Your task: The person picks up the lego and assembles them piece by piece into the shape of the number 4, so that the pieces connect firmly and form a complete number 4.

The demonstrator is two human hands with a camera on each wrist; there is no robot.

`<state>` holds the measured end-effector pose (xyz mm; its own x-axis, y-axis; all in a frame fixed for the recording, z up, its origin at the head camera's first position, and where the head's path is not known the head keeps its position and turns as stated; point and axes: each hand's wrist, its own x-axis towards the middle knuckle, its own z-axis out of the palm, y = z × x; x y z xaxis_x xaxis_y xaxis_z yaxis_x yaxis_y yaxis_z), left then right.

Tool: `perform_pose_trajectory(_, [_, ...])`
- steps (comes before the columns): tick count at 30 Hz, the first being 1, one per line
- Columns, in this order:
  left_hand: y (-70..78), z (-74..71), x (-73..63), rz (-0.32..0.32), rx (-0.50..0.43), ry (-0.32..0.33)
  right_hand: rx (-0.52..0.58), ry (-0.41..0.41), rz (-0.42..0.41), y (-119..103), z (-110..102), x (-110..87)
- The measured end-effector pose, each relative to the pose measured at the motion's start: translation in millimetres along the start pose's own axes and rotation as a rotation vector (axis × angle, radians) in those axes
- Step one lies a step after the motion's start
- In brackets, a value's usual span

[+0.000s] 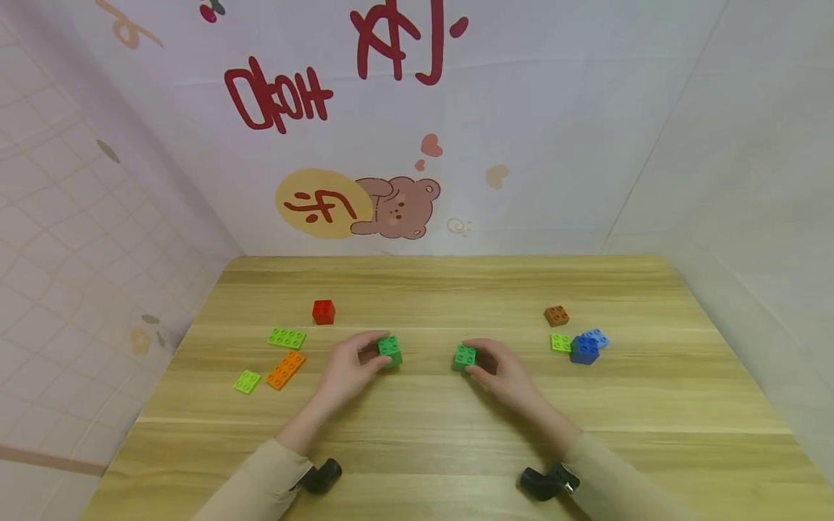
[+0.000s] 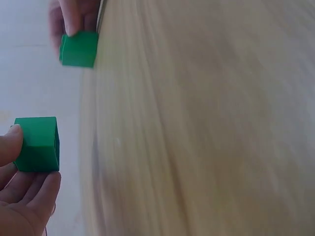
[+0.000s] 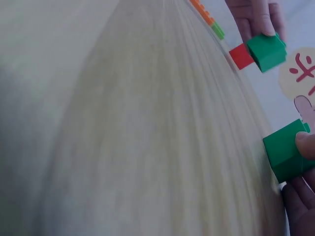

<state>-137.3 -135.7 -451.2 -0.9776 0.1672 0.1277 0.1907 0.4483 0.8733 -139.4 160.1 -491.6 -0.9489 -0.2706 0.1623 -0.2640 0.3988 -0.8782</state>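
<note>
Near the middle of the table, my left hand (image 1: 350, 367) pinches a green building brick (image 1: 389, 350) between thumb and fingers, its studs facing up. A hand's width to the right, my right hand (image 1: 503, 373) grips a second green brick (image 1: 465, 357) the same way. The two bricks are apart, with bare wood between them. In the left wrist view the left hand's brick (image 2: 38, 144) shows its smooth side, the thumb on one face and fingers beneath. From the right wrist, the other green brick (image 3: 287, 152) sits between thumb and fingers.
On the left lie a red brick (image 1: 323, 312), a lime plate (image 1: 287, 338), an orange plate (image 1: 285, 370) and a small lime plate (image 1: 247, 382). Toward the right are a brown brick (image 1: 557, 315), a lime piece (image 1: 560, 343), a dark blue brick (image 1: 584, 351) and a light blue piece (image 1: 596, 337).
</note>
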Motion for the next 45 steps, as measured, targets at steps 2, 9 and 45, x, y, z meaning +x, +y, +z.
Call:
perform_pose_trajectory(2, [4.5, 4.9, 1.5, -0.001, -0.042, -0.002, 0.02, -0.01, -0.005, -0.1, 2.6, 1.9])
perform_pose_trajectory(9, [22.7, 20.2, 8.5, 0.037, -0.079, -0.024, 0.084, -0.026, 0.026, 0.0, 10.4, 6.4])
perform_pose_trajectory(45, [32.8, 66.2, 27.4, 0.202, -0.071, -0.099, 0.13, -0.039, 0.018, 1.2, 19.2, 14.0])
